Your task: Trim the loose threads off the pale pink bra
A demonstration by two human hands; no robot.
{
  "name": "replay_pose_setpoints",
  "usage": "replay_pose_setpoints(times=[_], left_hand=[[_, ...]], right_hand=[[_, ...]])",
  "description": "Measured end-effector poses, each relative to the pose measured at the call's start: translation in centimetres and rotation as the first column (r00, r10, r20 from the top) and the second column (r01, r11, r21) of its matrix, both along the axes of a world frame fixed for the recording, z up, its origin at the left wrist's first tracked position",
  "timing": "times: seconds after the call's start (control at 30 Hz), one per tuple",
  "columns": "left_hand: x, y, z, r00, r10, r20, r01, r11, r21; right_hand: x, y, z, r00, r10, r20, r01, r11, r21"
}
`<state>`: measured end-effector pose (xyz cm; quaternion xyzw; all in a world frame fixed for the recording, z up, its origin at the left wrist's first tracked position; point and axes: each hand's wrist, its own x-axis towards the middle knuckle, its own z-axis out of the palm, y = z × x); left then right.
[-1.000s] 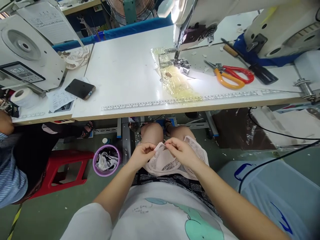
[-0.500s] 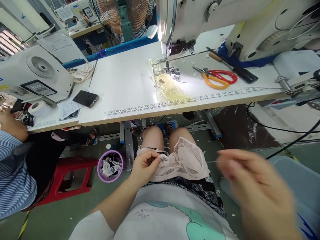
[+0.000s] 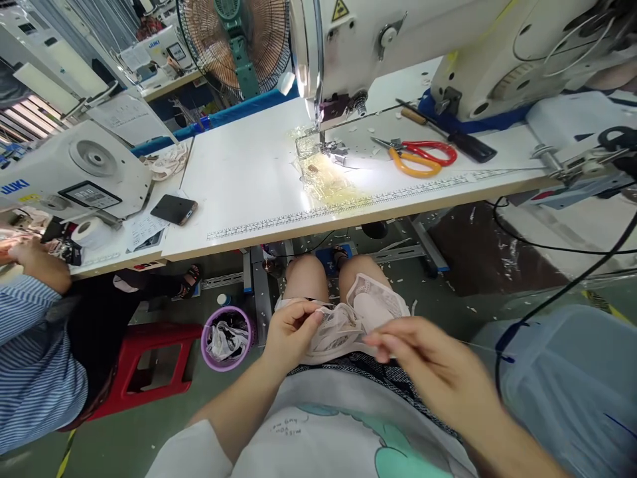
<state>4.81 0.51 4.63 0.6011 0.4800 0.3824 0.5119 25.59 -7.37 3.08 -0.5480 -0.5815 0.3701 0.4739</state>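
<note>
A pale pink lace bra [image 3: 368, 312] lies across my lap, below the edge of the sewing table. My left hand [image 3: 291, 332] is closed, pinching the lace at the garment's left side. My right hand [image 3: 428, 365] hovers over the garment's right part with its fingertips pinched together; a thin thread seems to run from it to the right, and whether it holds a needle is too small to tell.
A white sewing table [image 3: 249, 172] carries a sewing machine [image 3: 398, 46], orange and red scissors [image 3: 418, 156], a phone [image 3: 174, 209]. A purple scrap bin [image 3: 227, 337] and red stool [image 3: 134, 365] stand left. Another person in a striped sleeve [image 3: 34, 358] works at left. A light blue bin [image 3: 567, 378] sits right.
My right hand swung out to the right away from the bra, then came back over it. My left hand kept its pinch on the lace. The view tilted up slightly.
</note>
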Motion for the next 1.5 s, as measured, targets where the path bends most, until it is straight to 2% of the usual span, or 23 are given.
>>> replay_pose_setpoints(times=[0.1,0.23,0.57,1.33,1.5], left_hand=[[-0.1,-0.2,0.1,0.999,-0.015,-0.041,0.018,0.997,0.075],[-0.3,-0.3,0.3,0.998,-0.036,-0.048,0.041,0.993,0.112],[-0.2,-0.4,0.4,0.997,-0.063,-0.047,0.068,0.990,0.122],[0.1,-0.4,0.3,0.995,-0.065,-0.078,0.078,0.983,0.165],[0.1,-0.4,0.2,0.997,-0.031,-0.072,0.042,0.986,0.160]], right_hand=[[-3.3,2.6,-1.0,0.987,0.148,-0.065,-0.151,0.987,-0.056],[-5.2,3.8,-0.9,0.982,0.160,-0.098,-0.161,0.987,-0.003],[-5.2,4.1,-0.2,0.992,0.127,0.002,-0.126,0.981,0.145],[-5.4,4.4,-0.4,0.974,0.225,0.035,-0.227,0.967,0.113],[-5.1,4.5,0.6,0.972,0.226,0.069,-0.233,0.966,0.113]])
